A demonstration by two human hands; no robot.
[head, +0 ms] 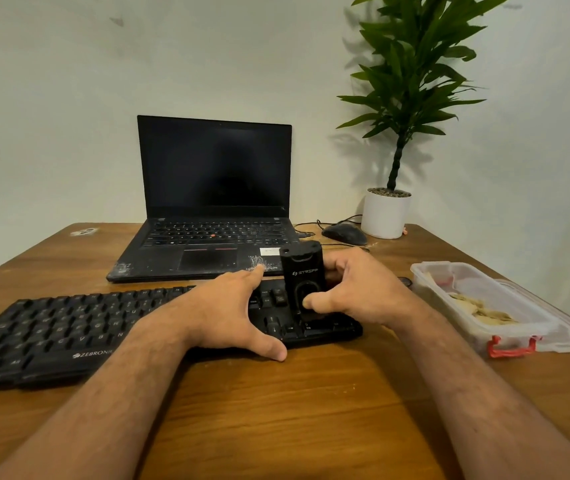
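Note:
A black external keyboard (69, 330) lies across the wooden table (276, 410) in front of me. My left hand (231, 313) rests on its right half, fingers stretched over the keys and thumb at the front edge. My right hand (356, 289) grips a small black handheld device (302, 275) marked STRIFF, held upright over the keyboard's right end, with the thumb pressed on its lower front. Its underside is hidden.
A black laptop (214, 202) stands open behind the keyboard with a dark screen. A black mouse (344, 233) and a potted plant (385, 216) sit at the back right. A clear plastic box (477, 306) with red clips lies at the right, its lid beside it.

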